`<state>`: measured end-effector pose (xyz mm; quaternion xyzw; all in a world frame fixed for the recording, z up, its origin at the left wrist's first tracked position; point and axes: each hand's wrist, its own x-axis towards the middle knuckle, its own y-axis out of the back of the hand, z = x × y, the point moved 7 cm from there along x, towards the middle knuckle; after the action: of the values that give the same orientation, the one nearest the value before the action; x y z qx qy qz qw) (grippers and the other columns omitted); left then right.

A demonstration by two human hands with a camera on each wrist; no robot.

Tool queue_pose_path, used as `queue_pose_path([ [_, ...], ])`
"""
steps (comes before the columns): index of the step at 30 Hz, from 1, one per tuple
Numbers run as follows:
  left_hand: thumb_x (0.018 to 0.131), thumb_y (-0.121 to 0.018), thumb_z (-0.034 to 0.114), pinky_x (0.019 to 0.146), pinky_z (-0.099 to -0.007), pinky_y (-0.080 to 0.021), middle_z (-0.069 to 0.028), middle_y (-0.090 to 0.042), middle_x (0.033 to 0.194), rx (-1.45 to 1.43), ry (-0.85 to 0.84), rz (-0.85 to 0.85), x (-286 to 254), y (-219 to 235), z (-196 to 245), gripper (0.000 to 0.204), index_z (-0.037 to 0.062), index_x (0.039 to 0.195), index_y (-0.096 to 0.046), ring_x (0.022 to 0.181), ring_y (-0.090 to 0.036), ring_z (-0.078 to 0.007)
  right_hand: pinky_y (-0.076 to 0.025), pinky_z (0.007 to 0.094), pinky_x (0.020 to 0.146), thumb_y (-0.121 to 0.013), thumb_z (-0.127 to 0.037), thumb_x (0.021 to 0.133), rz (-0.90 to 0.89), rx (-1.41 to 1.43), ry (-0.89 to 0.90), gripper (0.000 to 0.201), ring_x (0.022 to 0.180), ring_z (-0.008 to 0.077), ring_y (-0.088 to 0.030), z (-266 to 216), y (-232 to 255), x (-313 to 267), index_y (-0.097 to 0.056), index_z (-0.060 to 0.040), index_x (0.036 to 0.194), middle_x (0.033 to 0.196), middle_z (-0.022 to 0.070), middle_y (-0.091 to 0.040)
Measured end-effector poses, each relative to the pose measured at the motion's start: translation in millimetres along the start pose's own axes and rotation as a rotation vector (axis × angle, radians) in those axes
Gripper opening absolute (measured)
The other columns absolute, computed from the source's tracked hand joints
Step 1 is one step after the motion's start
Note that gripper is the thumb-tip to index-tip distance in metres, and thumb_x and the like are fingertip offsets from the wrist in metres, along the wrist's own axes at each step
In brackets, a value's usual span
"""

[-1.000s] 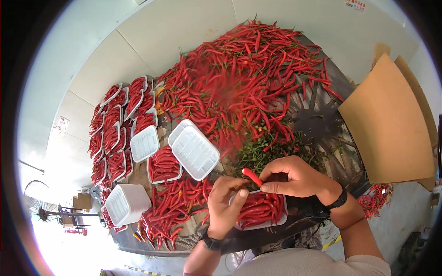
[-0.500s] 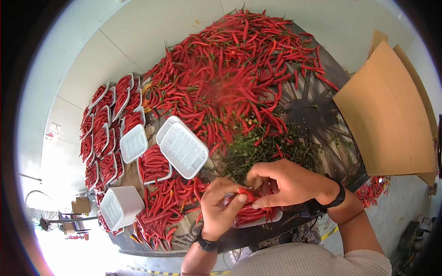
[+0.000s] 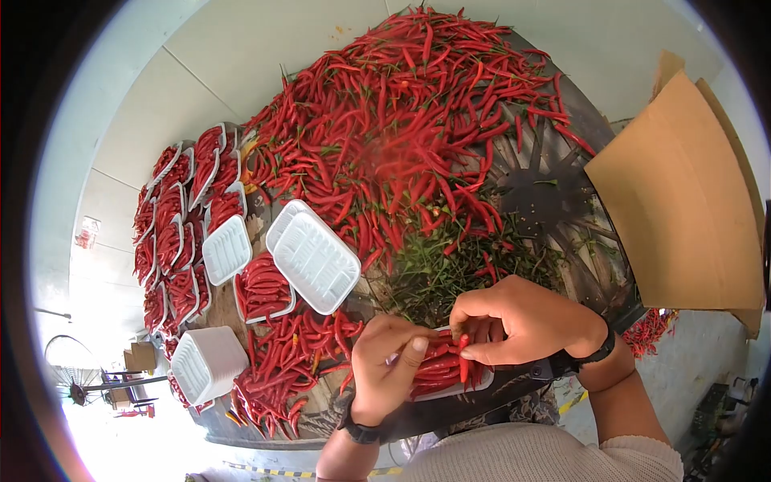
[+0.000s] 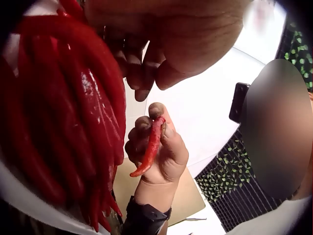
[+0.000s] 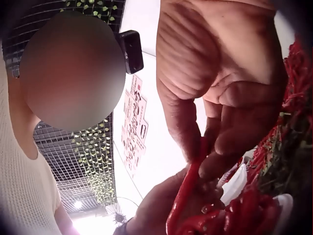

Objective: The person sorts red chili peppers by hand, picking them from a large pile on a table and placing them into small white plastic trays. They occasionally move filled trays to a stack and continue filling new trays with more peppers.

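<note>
My right hand (image 3: 530, 321) pinches a red chili pepper (image 3: 464, 361) between thumb and fingers, over a white tray (image 3: 483, 381) heaped with chilies. In the left wrist view, that chili (image 4: 151, 147) hangs down from the fingertips, its tip pointing away from them. My left hand (image 3: 385, 365) hovers at the tray's left side, fingers loosely bent and thumb raised. Nothing shows between the left fingers (image 4: 142, 93) in the left wrist view. Glossy red chilies (image 4: 63, 112) fill the tray close beside this hand.
A big heap of chilies (image 3: 385, 145) covers the far tabletop, with green stems (image 3: 474, 261) before it. Filled trays (image 3: 185, 233) stand at left, near empty trays (image 3: 317, 261) and a tray stack (image 3: 205, 365). Loose chilies (image 3: 281, 369) lie left of my hands. Cardboard (image 3: 683, 201) stands right.
The chili in my right hand, held out sideways earlier, came between both hands and now points down over the tray. My left fingers have moved off it. The head view has shifted slightly.
</note>
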<state>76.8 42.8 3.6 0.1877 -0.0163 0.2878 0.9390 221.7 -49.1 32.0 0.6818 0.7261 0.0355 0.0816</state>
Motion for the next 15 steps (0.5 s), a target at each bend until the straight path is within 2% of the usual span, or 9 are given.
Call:
queue_pose_path([
  [3, 0.096, -0.066, 0.024, 0.072, -0.0291, -0.045, -0.0091, -0.063, 0.086, -0.021, 0.045, 0.022, 0.3, 2.1, -2.6, 0.027, -0.0019, 0.096, -0.075, 0.08, -0.059, -0.0176, -0.051, 0.0365, 0.061, -0.072, -0.012, 0.083, -0.06, -0.08, -0.029, 0.022, 0.068, 0.0266, -0.07, 4.2, -3.0, 0.7, -0.063, -0.0006, 0.099, 0.076, 0.0133, -0.069],
  [5, 0.096, -0.066, 0.023, 0.072, -0.029, -0.045, -0.0095, -0.063, 0.086, -0.024, 0.06, 0.023, 0.4, 2.1, -3.4, 0.027, -0.0022, 0.095, -0.075, 0.08, -0.059, -0.0177, -0.051, 0.0399, 0.063, -0.072, -0.013, 0.081, -0.079, -0.26, 0.011, 0.02, 0.07, 0.0315, -0.067, 8.6, -7.2, 2.6, -0.065, -0.0009, 0.095, 0.075, 0.0135, -0.067],
  [8, 0.095, -0.066, 0.023, 0.072, -0.029, -0.045, -0.0094, -0.063, 0.086, -0.027, 0.043, 0.021, 0.4, 1.1, -2.6, 0.026, -0.0023, 0.096, -0.074, 0.08, -0.059, -0.0178, -0.05, 0.0433, 0.067, -0.072, -0.014, 0.079, -0.065, -0.292, 0.027, 0.019, 0.074, 0.0356, -0.065, 9.5, -9.1, 2.9, -0.066, -0.0012, 0.092, 0.078, 0.0142, -0.065],
  [9, 0.095, -0.067, 0.022, 0.073, -0.0293, -0.045, -0.0097, -0.063, 0.087, -0.031, 0.038, 0.021, 0.7, 0.9, -2.3, 0.026, -0.0024, 0.096, -0.074, 0.08, -0.059, -0.0182, -0.05, 0.0433, 0.067, -0.072, -0.014, 0.079, -0.065, -0.293, 0.026, 0.019, 0.074, 0.0356, -0.065, 11.3, -9.8, 2.9, -0.066, -0.0012, 0.092, 0.078, 0.0142, -0.065],
  [11, 0.095, -0.067, 0.022, 0.073, -0.0296, -0.045, -0.0099, -0.063, 0.087, -0.034, 0.033, 0.021, 1.5, 0.6, -1.6, 0.025, -0.0026, 0.096, -0.074, 0.08, -0.059, -0.0185, -0.049, 0.0444, 0.068, -0.072, -0.012, 0.078, -0.028, -0.354, 0.133, 0.02, 0.077, 0.0357, -0.064, 7.0, -10.0, 2.4, -0.066, -0.0021, 0.094, 0.083, 0.0147, -0.064],
  [15, 0.094, -0.067, 0.021, 0.075, -0.0304, -0.046, -0.011, -0.064, 0.088, -0.012, 0.029, 0.033, 2.2, 0.9, -0.7, 0.024, -0.0028, 0.095, -0.073, 0.082, -0.06, -0.0196, -0.048, 0.0449, 0.068, -0.073, -0.01, 0.076, 0.04, -0.289, 0.057, 0.02, 0.078, 0.0356, -0.064, 3.4, -8.0, 4.9, -0.064, -0.0029, 0.093, 0.083, 0.0143, -0.063],
])
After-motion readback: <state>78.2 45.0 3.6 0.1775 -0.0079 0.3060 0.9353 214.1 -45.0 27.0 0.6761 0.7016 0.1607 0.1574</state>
